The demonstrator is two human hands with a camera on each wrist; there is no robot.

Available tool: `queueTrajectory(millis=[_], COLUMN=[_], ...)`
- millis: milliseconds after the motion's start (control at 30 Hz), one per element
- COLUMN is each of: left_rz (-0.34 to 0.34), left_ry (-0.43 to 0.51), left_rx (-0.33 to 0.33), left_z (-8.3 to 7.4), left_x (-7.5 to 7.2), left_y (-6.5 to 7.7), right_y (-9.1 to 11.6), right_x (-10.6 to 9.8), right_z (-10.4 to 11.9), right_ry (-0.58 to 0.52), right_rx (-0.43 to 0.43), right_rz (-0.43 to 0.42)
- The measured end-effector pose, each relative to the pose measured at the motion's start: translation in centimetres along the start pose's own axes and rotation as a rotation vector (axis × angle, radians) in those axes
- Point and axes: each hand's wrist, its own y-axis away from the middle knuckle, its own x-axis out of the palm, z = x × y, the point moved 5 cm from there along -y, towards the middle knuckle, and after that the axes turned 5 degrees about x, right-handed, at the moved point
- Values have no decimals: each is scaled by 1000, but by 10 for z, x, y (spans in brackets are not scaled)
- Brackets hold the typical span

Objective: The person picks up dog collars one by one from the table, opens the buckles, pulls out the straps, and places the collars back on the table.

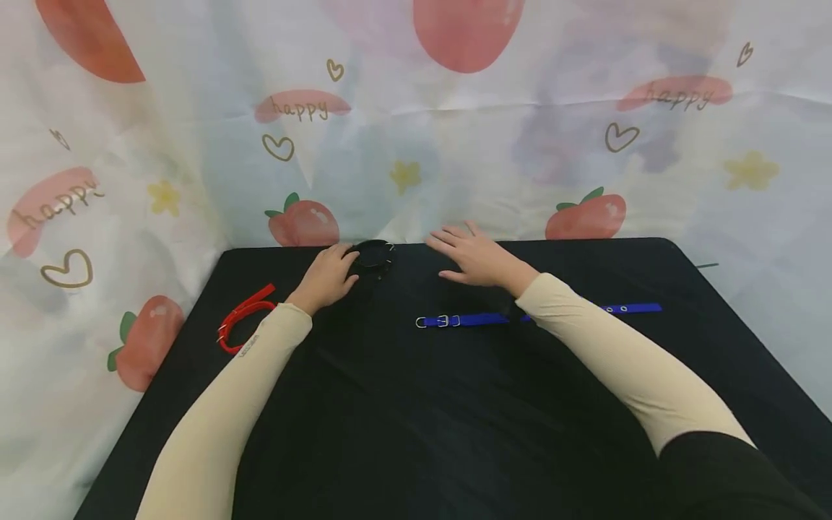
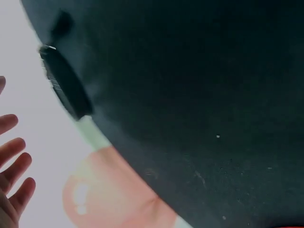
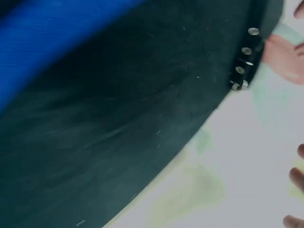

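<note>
A coiled black collar (image 1: 377,269) with metal fittings sits at the table's far edge. My left hand (image 1: 327,276) is just left of it, fingers extended; in the left wrist view these spread fingers (image 2: 19,166) show apart from the black collar (image 2: 66,85). To the right, my right hand (image 1: 479,258) hovers above the far edge with its fingers spread, holding nothing. Below it lies a blue collar (image 1: 481,319), laid out straight with buckle and ring to the left, partly hidden by my right forearm. Metal studs on the black collar (image 3: 247,61) appear in the right wrist view.
A red collar (image 1: 247,308) lies looped at the left of the table, partly covered by my left sleeve. Black cloth (image 1: 403,419) covers the table. Behind it and along its sides hangs a printed curtain (image 1: 468,152).
</note>
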Motion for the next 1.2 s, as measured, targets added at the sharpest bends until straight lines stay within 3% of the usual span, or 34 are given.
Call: queueTrajectory(millis=[233, 367, 467, 600, 767, 967, 1200], left_rz=[59, 135, 182, 185, 126, -24, -227], left_ry=[-51, -103, -113, -117, -158, -174, -146], left_rx=[26, 33, 32, 49, 122, 228, 351], left_z=[14, 13, 11, 7, -2, -19, -41], left_x=[28, 40, 44, 44, 37, 19, -17], left_y=[-32, -40, -42, -41, -37, -25, -1], right_y=[-84, -106, -112, -113, -106, -81, -35], right_x=[36, 59, 73, 83, 79, 60, 16], right_z=[21, 28, 30, 30, 31, 31, 40], right_ry=[91, 134, 143, 136, 98, 59, 79], right_rx=[-46, -43, -31, -36, -93, -167, -260], right_rz=[145, 200, 246, 239, 177, 89, -149])
